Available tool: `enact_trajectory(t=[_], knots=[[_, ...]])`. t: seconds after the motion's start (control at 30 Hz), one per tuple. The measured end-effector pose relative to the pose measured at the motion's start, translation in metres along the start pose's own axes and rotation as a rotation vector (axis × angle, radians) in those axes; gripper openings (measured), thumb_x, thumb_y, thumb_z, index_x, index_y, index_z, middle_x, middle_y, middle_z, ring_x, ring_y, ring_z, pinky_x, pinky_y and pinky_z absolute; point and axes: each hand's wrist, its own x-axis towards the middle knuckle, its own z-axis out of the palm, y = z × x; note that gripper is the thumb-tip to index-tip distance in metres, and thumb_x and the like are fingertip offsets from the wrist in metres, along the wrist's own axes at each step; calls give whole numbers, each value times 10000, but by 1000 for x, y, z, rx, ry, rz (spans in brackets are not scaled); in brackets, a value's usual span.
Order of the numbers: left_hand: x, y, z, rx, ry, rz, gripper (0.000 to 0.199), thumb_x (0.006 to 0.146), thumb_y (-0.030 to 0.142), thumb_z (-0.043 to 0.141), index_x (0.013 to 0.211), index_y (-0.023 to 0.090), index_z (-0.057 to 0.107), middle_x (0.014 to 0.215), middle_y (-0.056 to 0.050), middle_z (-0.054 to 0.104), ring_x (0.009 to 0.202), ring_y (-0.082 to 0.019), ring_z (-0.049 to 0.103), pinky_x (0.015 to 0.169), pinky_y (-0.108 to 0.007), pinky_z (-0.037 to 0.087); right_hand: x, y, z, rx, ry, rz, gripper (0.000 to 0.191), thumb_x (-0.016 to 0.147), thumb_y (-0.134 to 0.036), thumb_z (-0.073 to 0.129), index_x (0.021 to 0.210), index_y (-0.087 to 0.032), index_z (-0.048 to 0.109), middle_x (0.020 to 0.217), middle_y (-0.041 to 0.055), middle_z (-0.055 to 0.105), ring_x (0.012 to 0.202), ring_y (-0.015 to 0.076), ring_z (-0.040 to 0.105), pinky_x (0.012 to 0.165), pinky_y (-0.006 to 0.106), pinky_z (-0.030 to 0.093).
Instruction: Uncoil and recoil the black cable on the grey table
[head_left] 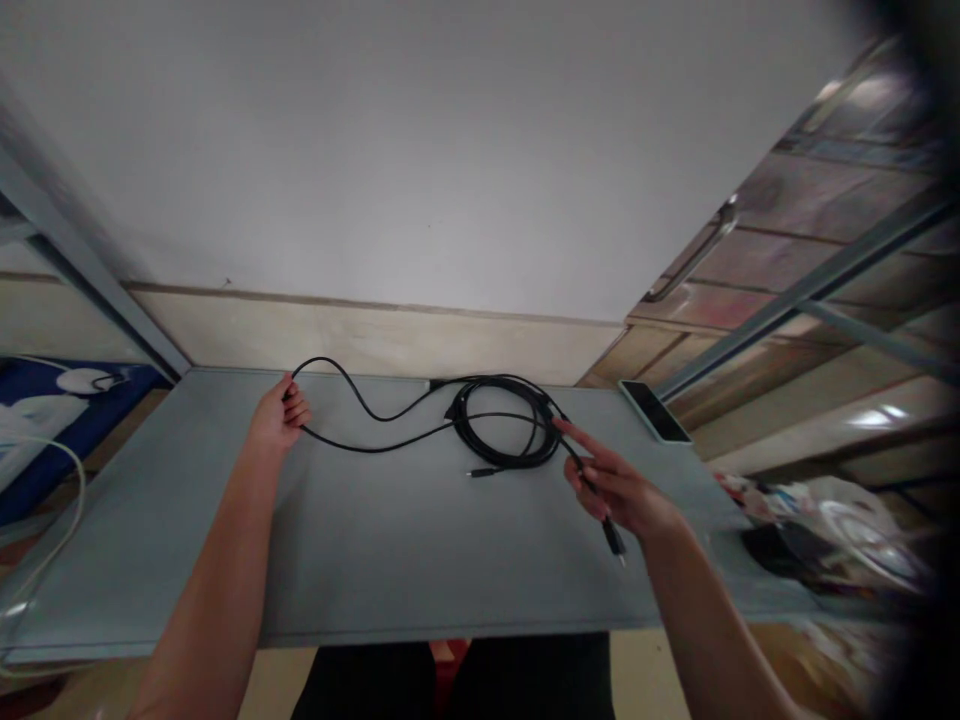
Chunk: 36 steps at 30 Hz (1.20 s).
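A black cable (510, 462) lies in a loose coil on the grey table (420, 550), right of the middle. At the left, my left hand (279, 412) is closed round a loop of this cable that runs out from the coil. My right hand (611, 480) touches the coil's right side, its index finger stretched along the cable and the other fingers curled round it. Below that hand hangs a cable end with a black plug (614, 543) and metal tip. Another plug (484, 472) rests on the table below the coil.
A phone (654, 412) with a pale green edge lies at the table's back right. Plastic bags and other items (847, 530) are beyond the right side. Metal frame posts (97, 270) rise at both ends, and a white cable (71, 530) hangs at the left edge.
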Motion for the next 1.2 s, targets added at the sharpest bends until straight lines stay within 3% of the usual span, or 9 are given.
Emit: enact_trajectory(t=[0.1, 0.2, 0.3, 0.4, 0.5, 0.63, 0.8, 1.0, 1.2], knots=[[-4, 6, -4, 35, -56, -47, 225, 961, 194, 442, 769, 148, 548, 418, 105, 236, 297, -41, 219, 316, -170, 159, 19, 4, 11, 143, 307, -252, 394, 832, -466, 534, 1128, -233, 651, 920, 83, 667, 665, 162, 609, 542, 281, 468], [-9, 12, -3, 49, -125, -80, 201, 935, 110, 413, 830, 134, 582, 446, 87, 304, 320, -41, 279, 327, -154, 191, 35, 7, 14, 229, 446, -417, 282, 832, -417, 551, 985, -223, 688, 1066, 110, 683, 973, 228, 651, 687, 319, 519], [-14, 18, -2, 37, -148, -126, 180, 908, 98, 436, 778, 143, 551, 494, 69, 359, 336, -36, 300, 322, -144, 188, 41, 6, 13, 276, 573, -577, 135, 788, -331, 672, 874, -228, 682, 935, 37, 685, 812, 153, 648, 704, 285, 516], [-19, 25, -3, 35, -219, -195, 217, 941, 305, 496, 821, 146, 582, 491, 77, 331, 322, -41, 276, 305, -154, 182, 38, 4, 8, 319, 748, -741, 187, 790, -358, 712, 752, -209, 604, 790, -26, 600, 635, 88, 557, 676, 281, 527], [-24, 30, -3, 49, -196, -149, 334, 936, 414, 531, 714, 164, 552, 436, 101, 248, 286, -41, 219, 300, -170, 223, 33, 9, -2, 333, 733, -600, 356, 828, -492, 657, 699, -205, 493, 660, -46, 475, 551, 86, 500, 560, 261, 513], [-28, 34, 0, 15, -197, -106, 460, 950, 383, 511, 549, 180, 415, 405, 82, 274, 296, -48, 286, 417, -225, 425, 32, 33, -19, 157, 645, -196, 423, 792, -548, 656, 669, -220, 419, 508, -106, 249, 367, 50, 201, 320, 194, 206], [-23, 32, 0, -67, -150, -42, 388, 962, 371, 495, 644, 152, 540, 438, 52, 381, 354, -62, 402, 399, -190, 374, 34, 61, -56, -220, 660, 118, 382, 710, -543, 673, 661, -206, 499, 430, -108, 265, 341, 62, 225, 336, 223, 174], [-24, 24, -5, 84, -254, -113, 417, 998, 372, 416, 689, 150, 588, 359, 98, 213, 251, -46, 181, 309, -192, 177, 41, 62, -88, -524, 1036, 171, 376, 767, -531, 541, 711, -164, 603, 396, -43, 378, 348, 140, 394, 367, 278, 307], [-34, 19, 4, 202, -400, -135, 318, 945, 214, 513, 638, 138, 547, 420, 85, 247, 311, -35, 219, 353, -171, 237, 67, 57, -59, -307, 759, -44, 531, 779, -585, 557, 1002, -114, 657, 513, -75, 359, 402, 87, 328, 393, 228, 302]])
